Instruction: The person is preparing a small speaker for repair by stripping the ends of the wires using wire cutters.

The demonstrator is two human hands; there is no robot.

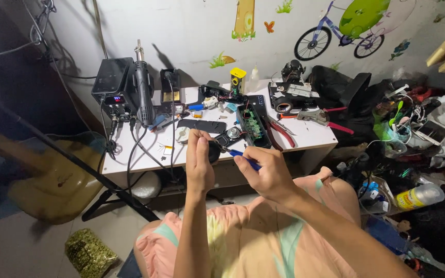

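Note:
My left hand is raised over the front edge of the small white table and grips a small round black part between thumb and fingers. My right hand holds a blue-handled tool; its thin tip touches the black part. Thin wires run from the part toward an opened black device with a green circuit board on the table. Just beyond my hands, beside a flat black cover, lies a round speaker piece.
A black soldering station with a hot-air gun stands at the table's left, its cables hanging off the front. Red-handled pliers, a tape roll and a yellow box lie around. Clutter fills the right side; a yellowish chair sits left.

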